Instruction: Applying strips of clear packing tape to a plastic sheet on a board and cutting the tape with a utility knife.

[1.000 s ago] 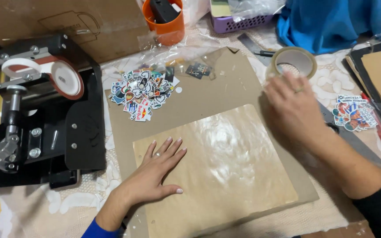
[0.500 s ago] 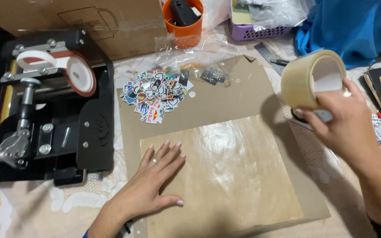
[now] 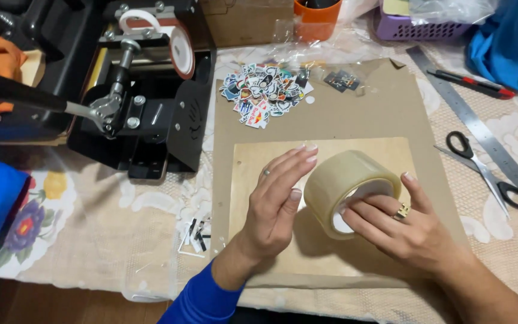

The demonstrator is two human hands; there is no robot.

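Clear tape roll [image 3: 350,183] — two hands.

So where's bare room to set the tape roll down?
Bare cardboard lies between the sticker pile and the metal ruler. The left hand and right hand holding the tape roll cover the board's middle. Scissors crowd the right.

2 bare hands [image 3: 283,201] at centre frame, 1 roll of clear packing tape [image 3: 346,186], 1 pair of black-handled scissors [image 3: 490,174] at right, 1 long steel ruler [image 3: 472,123], 1 orange plastic cup [image 3: 316,21] at top.
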